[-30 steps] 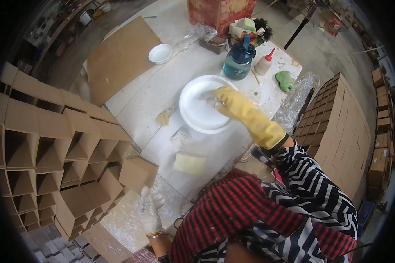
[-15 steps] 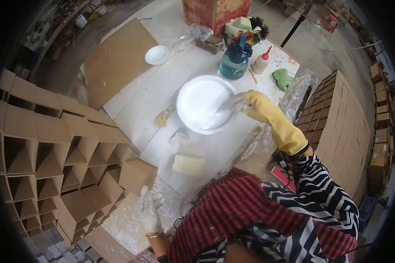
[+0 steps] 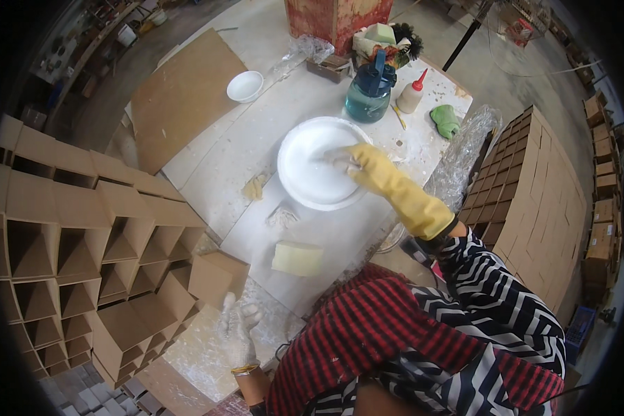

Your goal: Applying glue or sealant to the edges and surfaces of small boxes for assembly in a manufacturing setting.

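A white basin (image 3: 284,182) holding milky white liquid stands at the middle of the table. My right hand (image 3: 359,165), in a yellow rubber glove coated white at the fingers, reaches into it from the right. Its fingers look stretched out and hold no visible tool; their tips blend into the white. My left hand (image 3: 236,329) wears a white-smeared, pale glove and hangs low at the table's near edge. It is open and holds nothing, just below a small brown cardboard box (image 3: 217,277). Between the basin and me lies a pale yellow sponge block (image 3: 297,258).
Cardboard boxes (image 3: 76,208) are stacked at left. Behind the basin stand a blue-green jug (image 3: 368,100), a red-tipped squeeze bottle (image 3: 410,97) and a small white bowl (image 3: 245,87). A green cloth (image 3: 444,122) lies right of them. Divided cardboard (image 3: 527,208) rises at right.
My right hand has moved left, from the basin's right rim further in over the liquid. My left hand has stayed in place.
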The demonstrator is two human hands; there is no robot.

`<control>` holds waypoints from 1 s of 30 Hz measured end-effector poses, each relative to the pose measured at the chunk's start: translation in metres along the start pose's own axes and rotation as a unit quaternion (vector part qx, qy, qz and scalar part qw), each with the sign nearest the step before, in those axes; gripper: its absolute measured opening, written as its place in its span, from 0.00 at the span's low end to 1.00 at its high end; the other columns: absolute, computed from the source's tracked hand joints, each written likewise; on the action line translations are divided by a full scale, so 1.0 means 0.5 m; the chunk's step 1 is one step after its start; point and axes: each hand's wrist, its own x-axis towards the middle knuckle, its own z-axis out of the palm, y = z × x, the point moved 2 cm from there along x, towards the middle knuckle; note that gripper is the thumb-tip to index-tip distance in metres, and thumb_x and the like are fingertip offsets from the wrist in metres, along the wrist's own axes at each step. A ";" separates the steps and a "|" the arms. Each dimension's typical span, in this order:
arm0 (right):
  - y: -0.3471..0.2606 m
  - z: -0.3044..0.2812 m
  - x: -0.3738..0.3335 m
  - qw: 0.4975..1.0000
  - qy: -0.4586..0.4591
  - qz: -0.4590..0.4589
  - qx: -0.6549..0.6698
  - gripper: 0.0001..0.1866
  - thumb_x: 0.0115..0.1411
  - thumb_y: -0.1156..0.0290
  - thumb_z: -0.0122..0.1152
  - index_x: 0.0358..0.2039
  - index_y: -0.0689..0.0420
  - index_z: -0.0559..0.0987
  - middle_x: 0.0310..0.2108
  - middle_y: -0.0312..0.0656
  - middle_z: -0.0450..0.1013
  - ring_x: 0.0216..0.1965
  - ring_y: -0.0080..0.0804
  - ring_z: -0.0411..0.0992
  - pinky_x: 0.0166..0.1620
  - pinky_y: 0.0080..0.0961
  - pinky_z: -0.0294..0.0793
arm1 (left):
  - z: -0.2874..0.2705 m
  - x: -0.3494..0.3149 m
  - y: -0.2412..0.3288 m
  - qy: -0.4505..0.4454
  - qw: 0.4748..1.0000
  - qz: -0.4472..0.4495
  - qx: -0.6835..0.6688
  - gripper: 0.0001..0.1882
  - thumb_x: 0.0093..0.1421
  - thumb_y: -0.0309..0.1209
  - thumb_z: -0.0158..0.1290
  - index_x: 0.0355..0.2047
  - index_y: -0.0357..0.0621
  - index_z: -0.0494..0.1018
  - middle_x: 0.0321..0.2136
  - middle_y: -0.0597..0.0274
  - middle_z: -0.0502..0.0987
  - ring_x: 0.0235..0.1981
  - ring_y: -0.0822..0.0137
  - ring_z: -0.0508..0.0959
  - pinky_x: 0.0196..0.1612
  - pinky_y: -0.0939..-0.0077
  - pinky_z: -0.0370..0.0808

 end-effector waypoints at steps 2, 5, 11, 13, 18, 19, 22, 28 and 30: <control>-0.018 0.005 -0.015 0.998 -0.053 -0.018 0.022 0.14 0.57 0.71 0.56 0.45 0.49 0.78 0.38 0.50 0.76 0.42 0.43 0.73 0.47 0.30 0.71 | -0.003 -0.001 -0.004 0.006 1.000 -0.001 -0.001 0.27 0.63 0.34 0.49 0.58 0.32 0.59 0.33 0.55 0.75 0.32 0.66 0.77 0.34 0.76 0.78; -0.001 -0.028 -0.049 0.998 -0.057 0.037 0.004 0.14 0.56 0.75 0.56 0.44 0.51 0.78 0.37 0.49 0.76 0.41 0.40 0.74 0.46 0.29 0.70 | -0.004 0.003 -0.009 0.011 0.999 0.009 0.032 0.27 0.66 0.37 0.44 0.59 0.31 0.57 0.31 0.52 0.75 0.29 0.64 0.77 0.36 0.72 0.77; -0.014 -0.105 -0.065 0.992 -0.074 0.080 0.070 0.16 0.53 0.81 0.55 0.43 0.55 0.78 0.38 0.45 0.77 0.42 0.36 0.74 0.48 0.25 0.70 | -0.004 0.001 -0.004 0.042 0.998 -0.038 -0.009 0.26 0.59 0.25 0.51 0.58 0.33 0.60 0.33 0.56 0.74 0.32 0.67 0.76 0.35 0.77 0.78; 0.003 -0.111 -0.059 0.998 0.005 0.057 0.012 0.16 0.53 0.80 0.54 0.43 0.55 0.78 0.39 0.45 0.77 0.43 0.36 0.74 0.49 0.25 0.70 | -0.001 0.002 -0.002 0.030 0.999 -0.032 -0.007 0.28 0.57 0.21 0.52 0.58 0.33 0.60 0.32 0.57 0.74 0.32 0.68 0.76 0.35 0.78 0.78; 0.065 -0.045 -0.021 0.997 0.072 0.004 -0.024 0.14 0.55 0.78 0.55 0.43 0.55 0.78 0.41 0.46 0.76 0.43 0.38 0.73 0.48 0.27 0.70 | 0.012 0.005 0.005 0.016 0.999 -0.028 0.008 0.29 0.56 0.20 0.51 0.58 0.32 0.59 0.32 0.57 0.74 0.33 0.68 0.76 0.35 0.78 0.77; 0.065 -0.033 -0.014 0.997 0.072 0.000 -0.016 0.14 0.55 0.77 0.56 0.43 0.54 0.78 0.41 0.47 0.76 0.43 0.39 0.73 0.48 0.27 0.70 | 0.012 0.006 0.003 0.009 1.000 -0.022 0.007 0.29 0.56 0.20 0.51 0.58 0.31 0.58 0.32 0.57 0.74 0.33 0.68 0.76 0.35 0.77 0.77; 0.006 -0.012 -0.010 0.998 -0.004 -0.002 0.058 0.18 0.53 0.82 0.53 0.45 0.57 0.77 0.40 0.44 0.76 0.42 0.31 0.73 0.48 0.26 0.69 | 0.007 0.009 -0.003 0.006 1.000 -0.016 -0.013 0.29 0.56 0.21 0.52 0.58 0.30 0.58 0.31 0.57 0.74 0.33 0.67 0.76 0.35 0.78 0.77; -0.012 -0.055 -0.069 0.996 -0.059 0.058 -0.040 0.12 0.57 0.75 0.55 0.43 0.52 0.79 0.40 0.45 0.77 0.41 0.37 0.74 0.46 0.27 0.71 | 0.013 0.005 0.012 0.028 0.999 -0.039 -0.009 0.30 0.57 0.20 0.51 0.59 0.31 0.56 0.32 0.56 0.74 0.33 0.67 0.76 0.35 0.79 0.77; -0.019 -0.084 -0.078 0.996 -0.061 0.072 -0.003 0.13 0.57 0.76 0.56 0.43 0.52 0.79 0.39 0.44 0.77 0.41 0.36 0.74 0.46 0.26 0.72 | 0.001 0.010 -0.003 0.018 0.999 -0.029 -0.004 0.28 0.59 0.24 0.51 0.59 0.31 0.56 0.32 0.56 0.74 0.33 0.67 0.76 0.35 0.78 0.77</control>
